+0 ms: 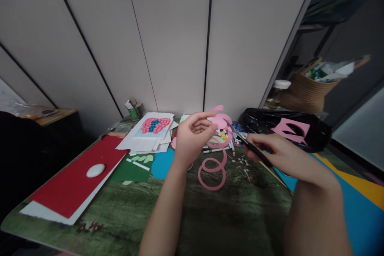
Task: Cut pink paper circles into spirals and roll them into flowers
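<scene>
My left hand [195,132] pinches a pink paper disc [220,121] between thumb and fingers above the middle of the table. From the disc a cut pink paper spiral [212,189] hangs down in loops. My right hand [270,148] is closed round the black handles of a pair of scissors [252,148]. The blades point up and left, with their tips at the disc's right side. Whether the blades are parted I cannot make out.
Left are red sheets [75,180] with a white oval object [95,170] on top. Behind lie white papers with a pink-and-blue picture [155,125]. A black plastic bag [255,122] holds pink scrap [291,130]. Blue paper [345,208] covers the right side. A cabinet wall [177,40] rises behind.
</scene>
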Motion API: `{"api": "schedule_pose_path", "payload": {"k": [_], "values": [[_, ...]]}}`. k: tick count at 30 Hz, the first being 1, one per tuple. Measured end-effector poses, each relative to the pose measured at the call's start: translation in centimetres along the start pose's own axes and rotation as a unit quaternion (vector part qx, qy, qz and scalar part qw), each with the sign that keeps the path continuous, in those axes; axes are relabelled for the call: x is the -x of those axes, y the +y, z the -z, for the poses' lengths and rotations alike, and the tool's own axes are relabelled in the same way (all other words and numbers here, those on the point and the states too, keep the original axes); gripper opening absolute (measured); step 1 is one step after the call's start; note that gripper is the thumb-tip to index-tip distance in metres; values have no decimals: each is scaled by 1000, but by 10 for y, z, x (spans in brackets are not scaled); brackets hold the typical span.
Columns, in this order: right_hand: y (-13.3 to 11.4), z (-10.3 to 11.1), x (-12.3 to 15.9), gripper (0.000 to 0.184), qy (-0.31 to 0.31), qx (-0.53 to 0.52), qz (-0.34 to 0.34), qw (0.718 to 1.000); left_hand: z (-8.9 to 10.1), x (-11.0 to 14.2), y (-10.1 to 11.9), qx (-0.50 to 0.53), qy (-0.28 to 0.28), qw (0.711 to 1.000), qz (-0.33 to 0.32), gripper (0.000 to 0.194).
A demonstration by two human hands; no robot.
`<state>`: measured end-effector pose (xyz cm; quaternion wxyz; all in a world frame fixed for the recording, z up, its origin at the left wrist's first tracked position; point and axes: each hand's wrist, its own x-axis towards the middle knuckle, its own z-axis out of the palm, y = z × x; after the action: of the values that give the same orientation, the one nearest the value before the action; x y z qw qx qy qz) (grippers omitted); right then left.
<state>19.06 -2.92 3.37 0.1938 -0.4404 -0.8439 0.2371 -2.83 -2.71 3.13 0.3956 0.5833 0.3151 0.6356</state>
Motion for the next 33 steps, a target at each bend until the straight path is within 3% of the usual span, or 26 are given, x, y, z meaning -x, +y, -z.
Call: {"api": "schedule_pose_path", "payload": {"k": [33], "values": [[6, 2, 3, 25, -28, 12, 16, 999, 7, -1, 1, -84, -63, 994, -19, 23]]}}
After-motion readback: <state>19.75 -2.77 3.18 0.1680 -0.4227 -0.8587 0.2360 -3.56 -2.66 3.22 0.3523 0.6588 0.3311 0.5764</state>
